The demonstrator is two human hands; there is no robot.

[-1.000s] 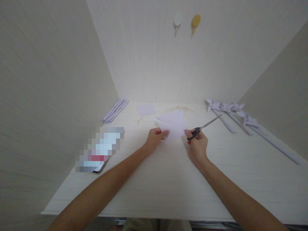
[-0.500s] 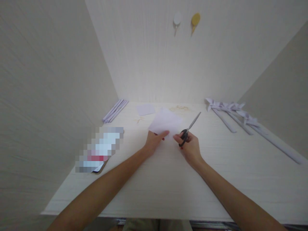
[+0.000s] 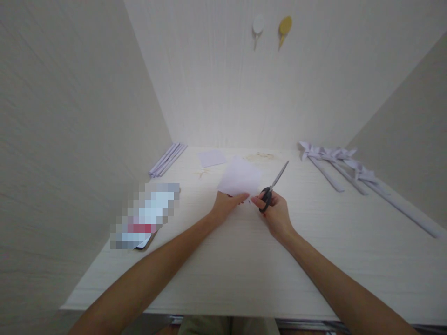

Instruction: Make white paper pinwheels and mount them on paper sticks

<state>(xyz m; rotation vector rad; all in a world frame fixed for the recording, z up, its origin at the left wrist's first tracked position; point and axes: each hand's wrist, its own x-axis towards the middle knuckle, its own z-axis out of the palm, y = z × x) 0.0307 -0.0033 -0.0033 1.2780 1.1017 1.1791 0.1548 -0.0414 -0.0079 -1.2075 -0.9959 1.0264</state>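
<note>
A pale lilac sheet of paper (image 3: 240, 176) is held up over the middle of the table. My left hand (image 3: 225, 204) grips its lower edge, thumb on top. Close beside it on the right, my right hand (image 3: 277, 211) is closed round the black handles of a pair of scissors (image 3: 279, 173). The metal blades point up and away to the right, together and clear of the paper. My right fingertips reach the paper's lower right corner; whether they pinch it I cannot tell.
Behind the paper lies another lilac sheet (image 3: 211, 158). Rolled paper sticks (image 3: 168, 160) are at the back left, above a blurred phone (image 3: 150, 216). Paper pinwheel-like pieces on sticks (image 3: 328, 174) lie at right. Thin tan bits (image 3: 261, 156) are scattered near the back wall, which bears two hooks (image 3: 257, 25).
The paper has tilted and shifted slightly, and my left thumb has slid a little to the right. The scissors stay in my right hand, almost unmoved.
</note>
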